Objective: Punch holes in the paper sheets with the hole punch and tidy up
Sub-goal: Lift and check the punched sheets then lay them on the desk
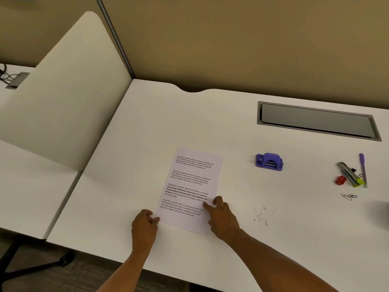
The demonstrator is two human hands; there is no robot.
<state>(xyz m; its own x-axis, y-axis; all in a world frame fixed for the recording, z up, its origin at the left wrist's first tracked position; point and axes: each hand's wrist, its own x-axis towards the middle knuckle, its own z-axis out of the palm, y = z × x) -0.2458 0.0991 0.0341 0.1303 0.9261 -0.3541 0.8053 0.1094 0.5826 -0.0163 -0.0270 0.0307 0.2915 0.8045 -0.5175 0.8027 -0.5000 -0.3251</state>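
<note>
The printed paper sheets [192, 182] lie flat on the white desk [231, 133], a little tilted. My left hand [144, 224] pinches their near left corner with curled fingers. At the right edge of the paper rests my right hand [221, 216], fingers spread and pressing on the sheet. A purple hole punch [269, 162] stands on the desk to the right of the paper, apart from both hands. Small paper punch-outs [262, 217] are scattered on the desk right of my right hand.
At the far right lie a stapler [348, 173], a purple pen [363, 169], a small red item [340, 180] and paper clips [348, 196]. A grey cable hatch [315, 121] is set in the desk behind. A white divider panel [63, 91] stands on the left.
</note>
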